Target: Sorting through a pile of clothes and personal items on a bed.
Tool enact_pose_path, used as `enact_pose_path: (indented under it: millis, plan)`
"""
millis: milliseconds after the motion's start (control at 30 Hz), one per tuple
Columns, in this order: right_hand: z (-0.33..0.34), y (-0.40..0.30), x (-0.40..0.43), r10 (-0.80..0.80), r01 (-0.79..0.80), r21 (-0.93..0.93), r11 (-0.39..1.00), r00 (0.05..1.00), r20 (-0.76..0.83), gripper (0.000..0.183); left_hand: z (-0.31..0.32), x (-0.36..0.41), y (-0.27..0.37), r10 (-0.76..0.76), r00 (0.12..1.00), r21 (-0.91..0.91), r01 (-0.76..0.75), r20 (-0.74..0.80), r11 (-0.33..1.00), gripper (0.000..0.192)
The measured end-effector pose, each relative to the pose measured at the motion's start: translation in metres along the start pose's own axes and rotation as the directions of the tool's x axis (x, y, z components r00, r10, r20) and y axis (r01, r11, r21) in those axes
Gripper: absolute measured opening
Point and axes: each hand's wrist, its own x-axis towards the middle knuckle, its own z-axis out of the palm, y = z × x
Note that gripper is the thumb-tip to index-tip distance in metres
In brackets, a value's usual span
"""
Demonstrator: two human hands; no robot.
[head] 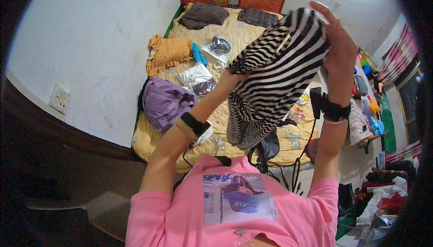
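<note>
A black-and-white striped cloth item [277, 77], which looks like a garment, is held up in front of me over the bed. My left hand [236, 74] has its fingers hidden in the cloth at the item's left edge. My right hand [340, 43] is raised at the upper right against the cloth's edge, its thumb standing up; most of its fingers are hidden behind or inside the cloth. The lower end of the cloth hangs down over the near part of the bed. Both wrists carry black bands.
On the yellow-covered bed [220, 142] lie a purple bag [167, 101], an orange ruffled pillow [171, 52], plastic-wrapped items [220, 47], dark folded cloths [204, 15] and a black bag [269, 147]. Cables [297, 169] hang near the bed's front edge. Clothes [367, 111] are piled at the right.
</note>
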Motion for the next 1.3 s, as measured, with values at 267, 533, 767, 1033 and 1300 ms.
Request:
enact_pose_path:
  millis: [267, 533, 767, 1033, 1300]
  plan:
    - [-0.095, 0.025, -0.035, -0.37, 0.133, -0.64, 0.757, 0.894, -0.252, 0.043, -0.055, -0.027, 0.096, -0.066, 0.978, -0.328, 0.13, 0.199, 0.935, 0.02]
    - [-0.081, 0.044, -0.028, -0.25, 0.202, -0.167, 0.965, 0.898, -0.363, 0.05, -0.079, -0.041, 0.133, 0.011, 0.996, 0.279, -0.033, 0.083, 0.96, 0.02]
    - [-0.026, 0.016, -0.004, 0.098, -0.035, 0.16, 0.986, 0.911, -0.4, 0.053, -0.059, -0.035, 0.022, -0.244, 0.923, 0.557, 0.041, 0.297, 0.829, 0.027]
    - [-0.038, -0.011, -0.007, 0.109, -0.027, 0.307, 0.951, 0.962, -0.251, 0.038, 0.024, -0.037, -0.067, -0.591, 0.677, -0.04, 0.672, 0.438, 0.74, 0.064]
    - [-0.071, 0.02, -0.038, -0.403, 0.295, -0.69, 0.661, 0.915, 0.005, 0.036, 0.04, -0.02, -0.037, -0.445, 0.891, -0.177, 0.453, 0.088, 0.874, 0.019]
